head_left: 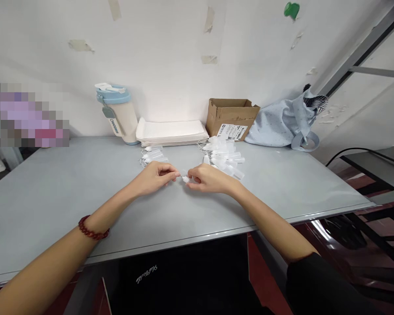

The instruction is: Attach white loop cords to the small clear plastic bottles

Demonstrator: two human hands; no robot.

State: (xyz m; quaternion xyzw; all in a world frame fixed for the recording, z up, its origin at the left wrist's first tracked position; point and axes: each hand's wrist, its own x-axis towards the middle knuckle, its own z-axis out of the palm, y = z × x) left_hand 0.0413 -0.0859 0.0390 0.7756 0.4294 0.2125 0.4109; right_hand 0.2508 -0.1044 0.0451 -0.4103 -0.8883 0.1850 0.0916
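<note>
Over the middle of the table, my left hand [160,178] and my right hand [206,178] nearly meet at the fingertips. A small translucent tube with a white pointed tip [185,179] is pinched in my right hand, most of it hidden by the fingers. My left thumb and forefinger are pressed together at the tip's end; what they grip is too small to make out. Behind my right hand lies a pile of similar translucent tubes [228,157] with white tips and thin cords. A smaller group of tubes [155,155] lies behind my left hand.
A stack of white trays or sheets [174,131] lies against the wall, between a cream tumbler [126,120] with a blue lid and an open cardboard box [231,118]. A light blue cloth bag [279,124] sits at the right. The grey table's [203,218] front edge runs under my forearms.
</note>
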